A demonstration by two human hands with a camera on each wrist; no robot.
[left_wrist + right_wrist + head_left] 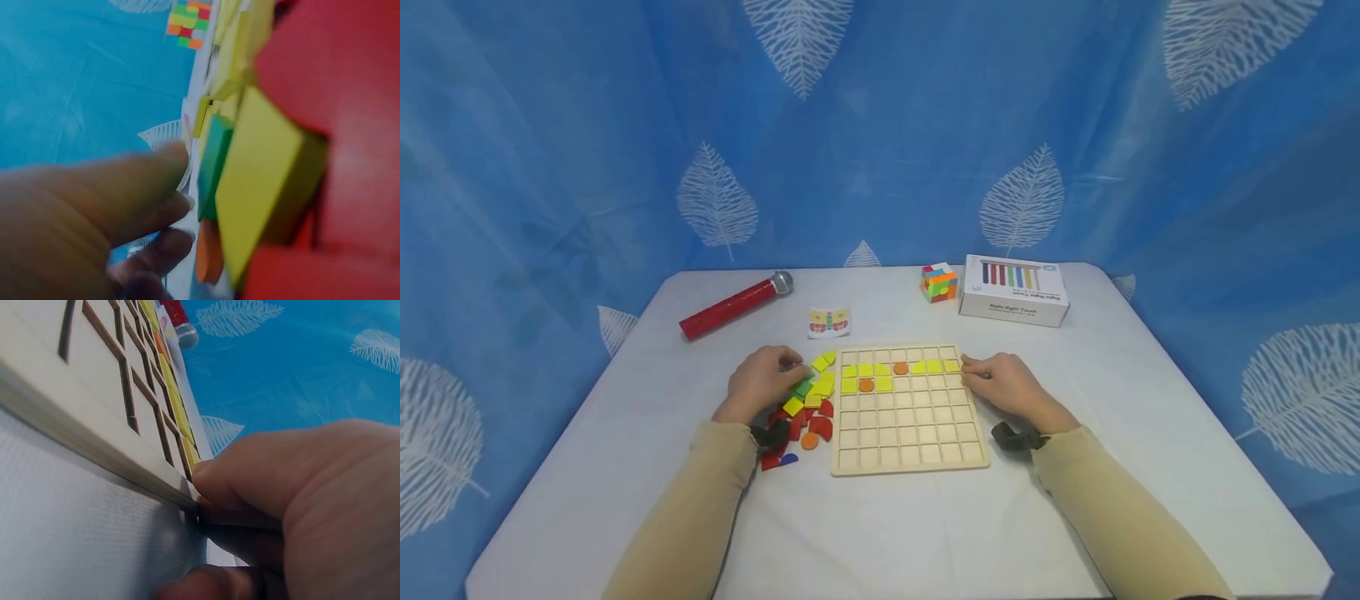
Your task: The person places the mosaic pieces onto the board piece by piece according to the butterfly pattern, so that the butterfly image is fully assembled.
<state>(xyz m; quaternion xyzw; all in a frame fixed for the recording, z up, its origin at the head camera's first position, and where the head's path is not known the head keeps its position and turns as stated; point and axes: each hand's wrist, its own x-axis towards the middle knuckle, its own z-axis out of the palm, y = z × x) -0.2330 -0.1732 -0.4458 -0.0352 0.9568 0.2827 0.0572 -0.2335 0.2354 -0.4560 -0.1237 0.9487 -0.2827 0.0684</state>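
A square wooden grid board (904, 417) lies on the table, with yellow tiles (934, 367) and orange round tiles (901, 368) in its upper rows. My right hand (1007, 385) holds the board's right edge near the top corner. There, in the right wrist view, the thumb (215, 472) lies against the rim beside a yellow tile. To the board's left, my left hand (762, 382) is over a heap of loose tiles. Its fingertips are beside a green tile (215, 165), with no piece visible between them. A yellow tile (262, 181) stands large in front.
Red tiles (822, 427), an orange disc (809, 441) and a blue piece (788, 459) lie near the left wrist. Behind the board are a pattern card (829, 322), a red microphone (733, 307), a puzzle cube (938, 282) and a white box (1015, 307).
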